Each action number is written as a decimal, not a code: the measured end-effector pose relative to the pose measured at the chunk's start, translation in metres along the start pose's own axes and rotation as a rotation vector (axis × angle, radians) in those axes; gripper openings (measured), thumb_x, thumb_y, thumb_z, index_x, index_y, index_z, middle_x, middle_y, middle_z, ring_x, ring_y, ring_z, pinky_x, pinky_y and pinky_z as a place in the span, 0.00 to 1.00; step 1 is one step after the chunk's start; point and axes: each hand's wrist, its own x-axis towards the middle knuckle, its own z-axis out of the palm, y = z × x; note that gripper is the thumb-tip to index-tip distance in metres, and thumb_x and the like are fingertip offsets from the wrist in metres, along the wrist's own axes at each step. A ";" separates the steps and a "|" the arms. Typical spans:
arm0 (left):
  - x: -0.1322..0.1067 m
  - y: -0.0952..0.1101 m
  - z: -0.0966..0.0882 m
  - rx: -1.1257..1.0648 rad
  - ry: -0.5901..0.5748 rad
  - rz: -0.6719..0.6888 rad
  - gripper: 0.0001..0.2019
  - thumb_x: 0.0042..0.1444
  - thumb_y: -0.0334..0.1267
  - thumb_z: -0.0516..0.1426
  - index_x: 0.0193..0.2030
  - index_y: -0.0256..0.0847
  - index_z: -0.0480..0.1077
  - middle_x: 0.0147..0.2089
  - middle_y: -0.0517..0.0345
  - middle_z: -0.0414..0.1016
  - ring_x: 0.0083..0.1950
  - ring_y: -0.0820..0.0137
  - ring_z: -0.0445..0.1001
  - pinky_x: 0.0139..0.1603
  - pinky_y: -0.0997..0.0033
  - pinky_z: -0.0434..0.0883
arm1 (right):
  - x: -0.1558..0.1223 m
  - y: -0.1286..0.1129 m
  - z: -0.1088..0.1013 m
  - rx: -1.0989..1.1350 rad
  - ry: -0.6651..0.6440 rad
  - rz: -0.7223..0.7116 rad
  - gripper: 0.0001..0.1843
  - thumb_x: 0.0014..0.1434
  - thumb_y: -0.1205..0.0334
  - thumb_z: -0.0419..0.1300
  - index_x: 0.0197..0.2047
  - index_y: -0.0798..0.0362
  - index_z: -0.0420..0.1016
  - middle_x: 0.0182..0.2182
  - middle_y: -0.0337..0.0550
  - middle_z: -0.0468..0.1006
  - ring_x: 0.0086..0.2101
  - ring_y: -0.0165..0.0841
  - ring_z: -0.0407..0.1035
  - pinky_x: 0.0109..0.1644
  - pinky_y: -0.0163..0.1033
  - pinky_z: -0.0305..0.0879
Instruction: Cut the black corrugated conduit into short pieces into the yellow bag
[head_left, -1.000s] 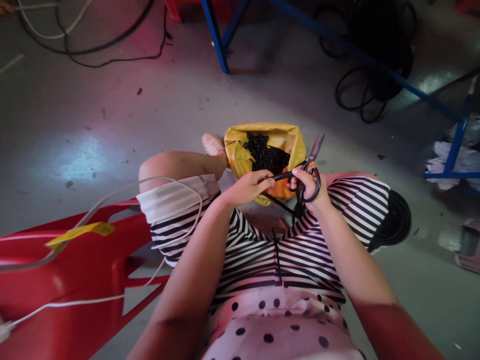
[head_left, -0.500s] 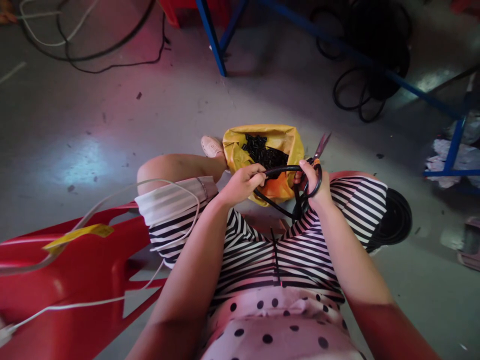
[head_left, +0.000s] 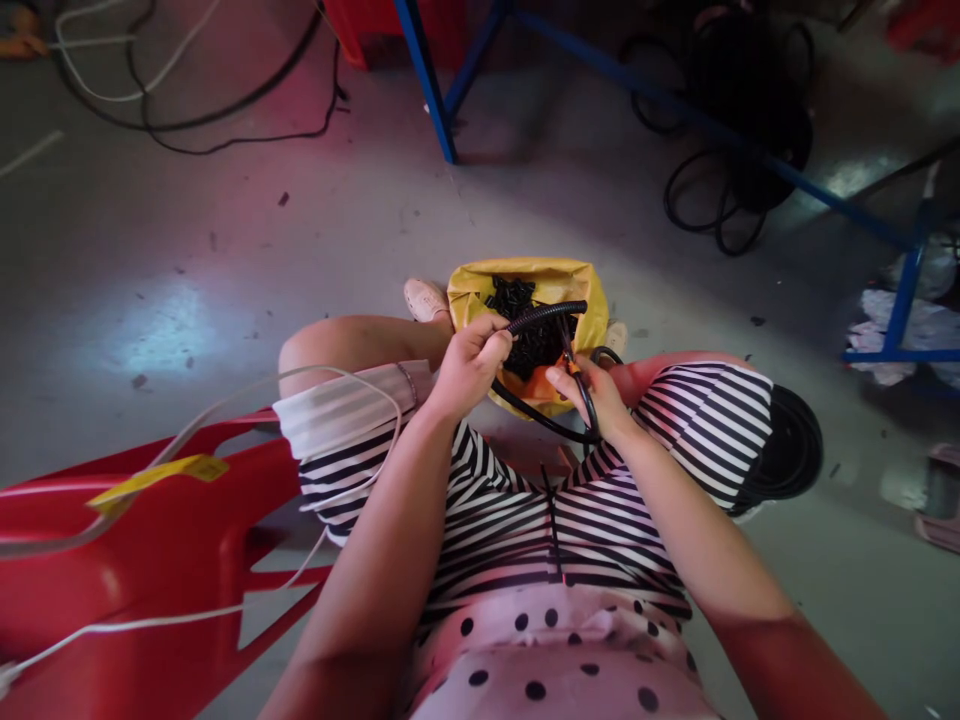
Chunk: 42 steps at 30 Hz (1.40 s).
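My left hand (head_left: 480, 362) is closed around a black corrugated tube (head_left: 546, 314), whose free end points right over a yellow bag (head_left: 592, 290). Black handles loop about the fingers of my right hand (head_left: 592, 395), which grips a pair of scissors (head_left: 577, 372). The blades point up at the tube and seem close to it; whether they touch it I cannot tell. Many short black pieces (head_left: 517, 350) lie in the open bag between my feet. A further length of the tube hangs below my hands toward my lap.
To the left stands a red plastic stool (head_left: 150, 580) with a white cable (head_left: 135, 625) across it. A blue metal frame (head_left: 427, 80) rises ahead. Black coiled cable (head_left: 750, 140) lies behind it, and a black coil (head_left: 795, 440) rests by my right knee.
My right hand has let go of the tube's end and moved left and down with the scissors, whose blades now point at the tube. My left hand has shifted slightly left.
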 end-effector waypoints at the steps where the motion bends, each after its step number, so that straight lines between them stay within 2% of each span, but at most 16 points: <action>1: 0.000 -0.001 0.000 0.001 -0.005 0.001 0.08 0.59 0.42 0.55 0.32 0.42 0.66 0.27 0.62 0.63 0.29 0.72 0.61 0.32 0.71 0.62 | -0.001 -0.002 -0.001 0.008 0.000 0.001 0.31 0.57 0.28 0.65 0.37 0.50 0.68 0.29 0.37 0.70 0.32 0.34 0.67 0.39 0.40 0.64; 6: 0.000 -0.005 0.000 0.012 -0.032 0.017 0.07 0.59 0.41 0.55 0.32 0.42 0.67 0.26 0.63 0.63 0.29 0.72 0.61 0.32 0.71 0.60 | -0.001 -0.008 -0.005 0.080 0.007 0.017 0.33 0.57 0.25 0.64 0.36 0.50 0.68 0.29 0.38 0.70 0.33 0.35 0.68 0.42 0.41 0.65; 16: -0.001 -0.010 0.003 0.015 -0.072 0.035 0.07 0.58 0.41 0.56 0.32 0.41 0.67 0.26 0.64 0.61 0.29 0.73 0.60 0.31 0.71 0.58 | 0.000 -0.006 -0.002 0.114 -0.002 0.026 0.35 0.54 0.23 0.64 0.35 0.50 0.70 0.29 0.38 0.72 0.32 0.35 0.68 0.40 0.41 0.63; 24: -0.002 -0.009 0.003 -0.006 -0.059 0.016 0.08 0.58 0.41 0.56 0.31 0.41 0.67 0.26 0.63 0.63 0.29 0.73 0.61 0.31 0.71 0.58 | -0.001 -0.011 -0.003 0.147 0.000 -0.003 0.35 0.58 0.24 0.63 0.31 0.51 0.69 0.28 0.39 0.72 0.33 0.35 0.68 0.40 0.41 0.63; 42: -0.003 -0.009 0.003 -0.003 -0.076 0.020 0.07 0.58 0.41 0.56 0.31 0.41 0.67 0.26 0.63 0.63 0.29 0.72 0.62 0.32 0.70 0.58 | 0.000 -0.009 -0.003 0.174 0.023 0.008 0.33 0.59 0.25 0.63 0.31 0.50 0.69 0.28 0.39 0.73 0.31 0.35 0.68 0.40 0.41 0.62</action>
